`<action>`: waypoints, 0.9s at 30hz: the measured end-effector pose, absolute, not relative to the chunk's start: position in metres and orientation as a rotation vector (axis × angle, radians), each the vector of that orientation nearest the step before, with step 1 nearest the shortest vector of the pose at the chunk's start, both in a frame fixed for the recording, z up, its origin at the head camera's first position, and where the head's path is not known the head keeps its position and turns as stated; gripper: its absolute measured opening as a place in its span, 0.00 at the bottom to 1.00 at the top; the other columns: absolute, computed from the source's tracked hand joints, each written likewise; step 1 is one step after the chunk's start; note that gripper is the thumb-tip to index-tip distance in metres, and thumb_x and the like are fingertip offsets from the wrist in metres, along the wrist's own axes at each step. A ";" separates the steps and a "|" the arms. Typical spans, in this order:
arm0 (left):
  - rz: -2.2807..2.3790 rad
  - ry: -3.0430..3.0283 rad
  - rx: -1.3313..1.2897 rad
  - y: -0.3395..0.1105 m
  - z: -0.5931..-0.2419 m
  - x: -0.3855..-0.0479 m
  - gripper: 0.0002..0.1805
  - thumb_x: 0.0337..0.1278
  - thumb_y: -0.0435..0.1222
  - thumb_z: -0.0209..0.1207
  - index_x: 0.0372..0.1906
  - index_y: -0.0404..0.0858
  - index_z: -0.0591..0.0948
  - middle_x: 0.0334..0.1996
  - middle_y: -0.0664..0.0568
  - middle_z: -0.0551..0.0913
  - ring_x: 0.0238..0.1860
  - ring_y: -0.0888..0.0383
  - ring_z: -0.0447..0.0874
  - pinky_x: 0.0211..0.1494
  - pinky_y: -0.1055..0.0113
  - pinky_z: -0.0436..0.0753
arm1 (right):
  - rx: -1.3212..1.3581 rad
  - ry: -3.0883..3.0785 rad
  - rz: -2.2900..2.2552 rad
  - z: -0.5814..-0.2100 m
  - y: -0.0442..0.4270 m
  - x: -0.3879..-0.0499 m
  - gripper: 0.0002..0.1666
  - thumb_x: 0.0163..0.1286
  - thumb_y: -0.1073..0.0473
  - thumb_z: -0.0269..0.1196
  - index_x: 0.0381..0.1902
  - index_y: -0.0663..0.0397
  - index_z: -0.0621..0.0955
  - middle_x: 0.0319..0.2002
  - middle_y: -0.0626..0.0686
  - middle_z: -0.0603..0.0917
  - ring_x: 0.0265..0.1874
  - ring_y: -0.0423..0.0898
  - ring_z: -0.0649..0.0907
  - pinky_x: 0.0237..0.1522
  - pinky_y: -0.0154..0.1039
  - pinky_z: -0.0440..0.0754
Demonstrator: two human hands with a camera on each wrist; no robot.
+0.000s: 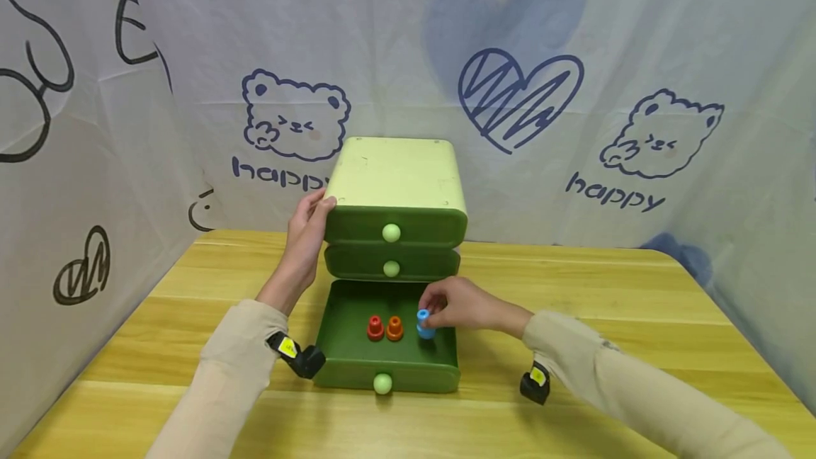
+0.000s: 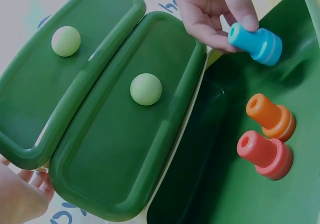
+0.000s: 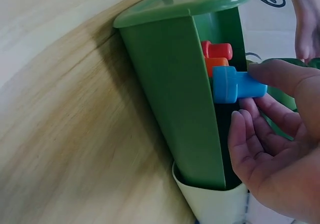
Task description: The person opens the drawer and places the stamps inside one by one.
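Note:
A green drawer unit with a pale top [image 1: 398,172] stands on the table, its bottom drawer [image 1: 357,374] pulled out. My left hand [image 1: 307,236] rests against the unit's upper left side; in the left wrist view only part of that hand [image 2: 22,194] shows. Between thumb and fingers my right hand [image 1: 468,303] pinches a blue stepped peg [image 2: 257,43] over the right part of the drawer. Whether the peg touches the drawer floor I cannot tell. To its left a red peg [image 1: 375,329] and an orange peg [image 1: 395,329] stand side by side in the drawer.
The top drawer [image 1: 357,225] and middle drawer [image 1: 357,261] are closed, each with a round pale knob. Wood-grain tabletop [image 1: 574,289] surrounds the unit. Behind it hangs a white cloth [image 1: 395,34] with drawn bears and hearts.

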State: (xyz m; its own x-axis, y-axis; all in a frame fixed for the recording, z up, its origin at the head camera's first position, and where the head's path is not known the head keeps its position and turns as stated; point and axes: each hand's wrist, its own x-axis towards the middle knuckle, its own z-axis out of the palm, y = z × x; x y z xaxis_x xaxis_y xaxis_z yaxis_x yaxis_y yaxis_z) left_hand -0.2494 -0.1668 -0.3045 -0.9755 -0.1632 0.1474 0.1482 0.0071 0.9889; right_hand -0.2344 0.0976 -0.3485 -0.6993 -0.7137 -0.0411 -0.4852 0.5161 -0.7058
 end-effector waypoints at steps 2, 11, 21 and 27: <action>-2.068 -2.057 0.018 -0.167 -0.304 -0.249 0.31 0.67 0.42 0.49 0.72 0.36 0.61 0.68 0.42 0.63 0.66 0.49 0.61 0.70 0.58 0.60 | -1.003 2.425 -0.966 -0.348 0.094 -0.235 0.06 0.59 0.63 0.69 0.34 0.58 0.83 0.28 0.44 0.82 0.29 0.36 0.79 0.34 0.31 0.79; -2.071 -2.063 0.021 -0.167 -0.303 -0.249 0.31 0.67 0.42 0.49 0.71 0.36 0.61 0.68 0.42 0.63 0.66 0.49 0.61 0.70 0.58 0.60 | -0.983 2.395 -0.920 -0.349 0.084 -0.241 0.07 0.57 0.66 0.70 0.34 0.59 0.83 0.27 0.45 0.81 0.28 0.36 0.79 0.34 0.31 0.79; -2.079 -2.044 0.018 -0.168 -0.305 -0.251 0.31 0.67 0.42 0.49 0.71 0.35 0.62 0.68 0.43 0.63 0.65 0.49 0.63 0.69 0.59 0.62 | -0.954 2.372 -0.897 -0.352 0.077 -0.246 0.09 0.54 0.67 0.72 0.34 0.60 0.83 0.28 0.46 0.81 0.28 0.36 0.78 0.33 0.30 0.78; -2.090 -2.025 0.014 -0.167 -0.305 -0.252 0.31 0.67 0.42 0.50 0.71 0.34 0.62 0.68 0.42 0.64 0.64 0.49 0.64 0.69 0.60 0.63 | -0.940 2.362 -0.899 -0.355 0.075 -0.248 0.10 0.54 0.68 0.72 0.34 0.60 0.83 0.28 0.46 0.82 0.28 0.36 0.78 0.33 0.30 0.79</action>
State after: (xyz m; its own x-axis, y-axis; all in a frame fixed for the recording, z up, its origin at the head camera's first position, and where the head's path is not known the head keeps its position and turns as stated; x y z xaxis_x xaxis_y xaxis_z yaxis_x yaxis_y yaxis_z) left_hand -0.2516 -0.1670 -0.3050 -0.9732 -0.1719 0.1529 0.1582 -0.0179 0.9872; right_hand -0.2485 0.0752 -0.3548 -0.6712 -0.7246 -0.1561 -0.4375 0.5572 -0.7058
